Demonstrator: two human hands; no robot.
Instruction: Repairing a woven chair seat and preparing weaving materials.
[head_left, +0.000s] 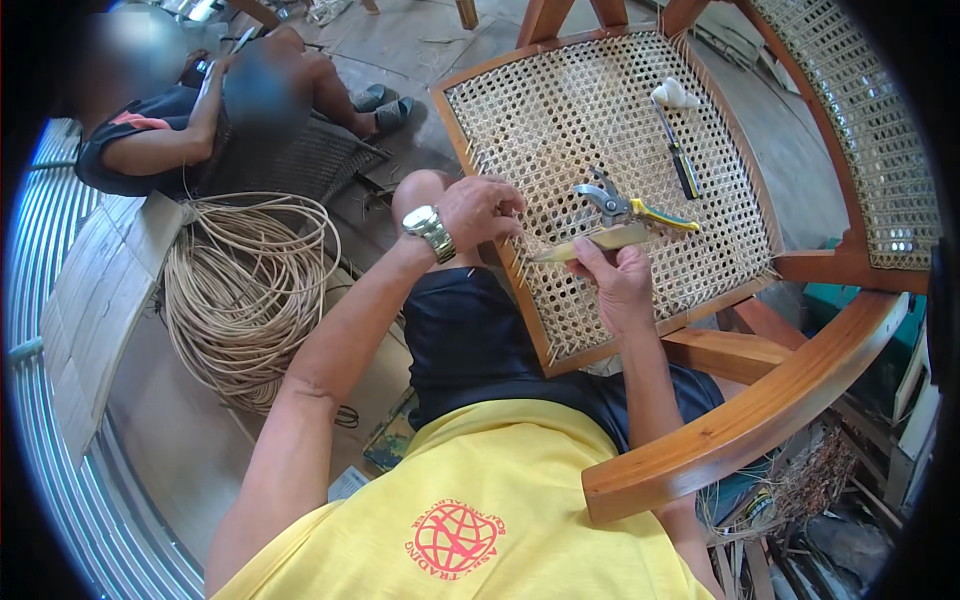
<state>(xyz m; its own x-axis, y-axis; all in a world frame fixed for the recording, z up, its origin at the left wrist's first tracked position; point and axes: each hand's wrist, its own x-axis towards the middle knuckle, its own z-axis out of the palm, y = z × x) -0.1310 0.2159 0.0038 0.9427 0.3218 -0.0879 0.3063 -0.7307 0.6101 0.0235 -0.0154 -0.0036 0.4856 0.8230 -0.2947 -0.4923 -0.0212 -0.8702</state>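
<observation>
A chair with a woven cane seat point(560, 110) lies across my lap, its wooden frame edged with short strand ends. At the seat's left edge is my left hand point(480, 210), a watch on its wrist. Its fingers are curled together over the strand ends, and what they pinch is hidden. My right hand point(618, 285) grips a pale yellow pointed wedge point(622, 237) above the weave, its tip toward the left rail. Pruning shears point(607, 201) with yellow-and-grey handles rest on the seat just beyond it. Farther right lie a thin black-handled tool point(684, 172) and a white lump point(677, 94).
A big coil of cane point(250, 300) lies at my left beside a wooden board point(100, 300). Another person point(150, 140) sits at the far left. The chair's curved armrest point(750, 420) crosses near my right arm. Wood scraps point(810, 480) pile up at lower right.
</observation>
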